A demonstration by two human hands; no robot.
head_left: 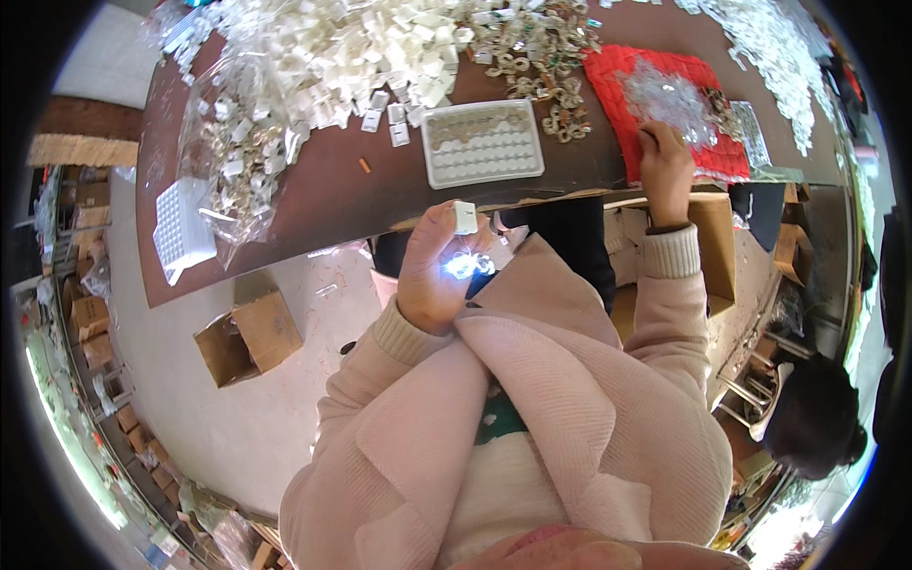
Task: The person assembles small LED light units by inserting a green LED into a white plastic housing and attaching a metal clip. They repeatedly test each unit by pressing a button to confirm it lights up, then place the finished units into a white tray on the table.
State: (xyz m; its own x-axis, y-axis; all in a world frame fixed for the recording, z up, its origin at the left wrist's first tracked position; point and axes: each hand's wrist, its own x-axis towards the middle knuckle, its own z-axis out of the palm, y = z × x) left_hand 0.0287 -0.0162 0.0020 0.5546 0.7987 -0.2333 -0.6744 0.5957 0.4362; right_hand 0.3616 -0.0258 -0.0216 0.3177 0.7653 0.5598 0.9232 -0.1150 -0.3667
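My left hand (pixel 426 275) is closed around a small white battery box (pixel 465 218), held up in front of my chest just off the table's near edge. Below the box a bunched light string (pixel 468 264) glows bright bluish white against my fingers. Over to the right, my right hand (pixel 669 169) rests at a red cloth (pixel 608 76), its fingers drawn together beside a heap of clear plastic pieces (pixel 665 100). Whatever those fingertips pinch, if anything, is too small to make out. Next to the heap lie several small wire coils (pixel 724 116).
On the brown table (pixel 332 180) stand a white tray (pixel 437 176) of round cells, a large pile of white boxes (pixel 361 47), coiled light strings (pixel 541 47) and a clear bag (pixel 242 142). A white grid tray (pixel 182 228) sits far left. Cardboard boxes (pixel 252 337) stand below.
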